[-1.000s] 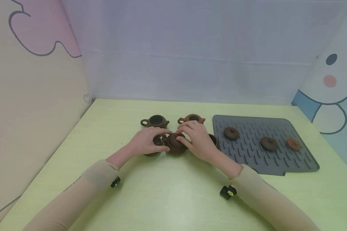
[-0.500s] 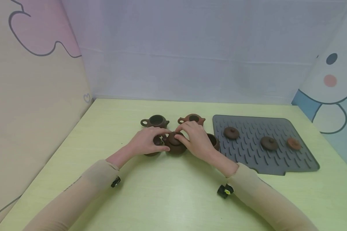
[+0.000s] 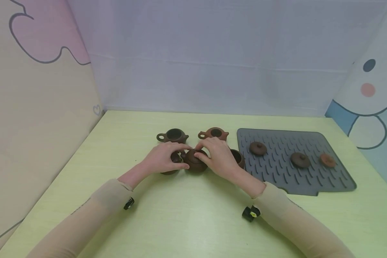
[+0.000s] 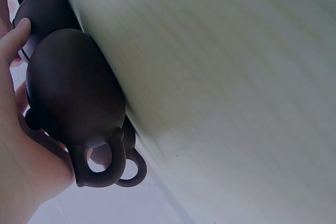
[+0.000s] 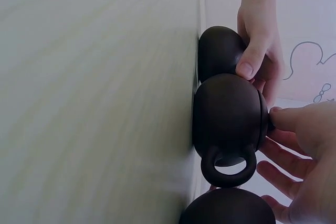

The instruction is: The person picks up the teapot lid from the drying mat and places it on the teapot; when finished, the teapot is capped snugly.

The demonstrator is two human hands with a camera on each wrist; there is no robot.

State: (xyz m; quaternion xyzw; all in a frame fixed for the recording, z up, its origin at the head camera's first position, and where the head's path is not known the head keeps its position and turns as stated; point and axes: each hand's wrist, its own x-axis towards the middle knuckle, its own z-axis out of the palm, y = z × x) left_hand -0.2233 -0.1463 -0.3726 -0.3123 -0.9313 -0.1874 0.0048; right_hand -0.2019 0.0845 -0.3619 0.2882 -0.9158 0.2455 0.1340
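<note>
In the middle of a cluster of small teapots stands a dark brown teapot point(image 3: 196, 166), with its lid point(image 5: 264, 124) on top. My left hand point(image 3: 163, 157) steadies this pot from the left, thumb and fingers on either side of the body. The thumb and fingers of my right hand point(image 3: 221, 157) pinch the lid's knob point(image 5: 271, 121). Under my left hand sits another dark teapot point(image 4: 76, 87), lidded, its loop handle point(image 4: 100, 169) facing the left wrist camera. A third dark teapot point(image 3: 238, 157), with no lid on, is partly hidden by my right hand.
Behind the hands stand two lidless teapots, one dark point(image 3: 174, 135) and one reddish point(image 3: 214, 133). A grey ridged mat point(image 3: 277, 179) lies on the right with two dark lids point(image 3: 258, 148) and one orange-brown lid point(image 3: 327, 161). A pale curtain point(image 3: 213, 71) hangs behind the yellow-green table point(image 3: 193, 218).
The lid has tipped level and come down onto the middle teapot in my right hand's fingers. My right hand has shifted slightly left; my left hand has stayed in place.
</note>
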